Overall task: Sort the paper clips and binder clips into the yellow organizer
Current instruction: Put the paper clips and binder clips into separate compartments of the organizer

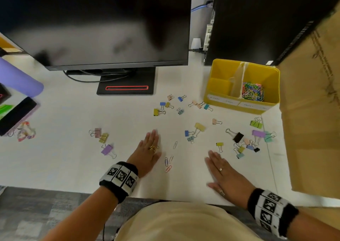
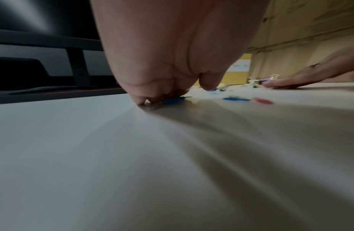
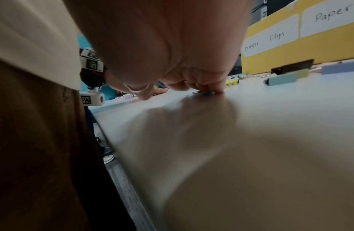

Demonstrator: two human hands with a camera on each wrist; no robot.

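Note:
My left hand [image 1: 155, 145] lies flat on the white table, fingers straight; in the left wrist view its fingertips [image 2: 140, 100] press down beside a blue paper clip [image 2: 173, 100]. My right hand [image 1: 220, 170] also lies flat, and its fingertips [image 3: 217, 92] touch a small paper clip [image 3: 202, 93]. Three paper clips [image 1: 168, 162] lie between the hands. Several coloured binder clips are scattered beyond them, such as a yellow one [image 1: 200, 127] and a black one [image 1: 238, 137]. The yellow organizer [image 1: 239, 108] stands at the back right with a pile of paper clips [image 1: 253, 91] in its right compartment.
A black monitor [image 1: 110, 29] on its stand [image 1: 127, 88] fills the back. A cardboard box [image 1: 312, 111] walls the right side, with a black computer tower [image 1: 257, 19] behind the organizer. A purple cylinder [image 1: 18, 75] and a black flat item [image 1: 16, 115] sit at the left.

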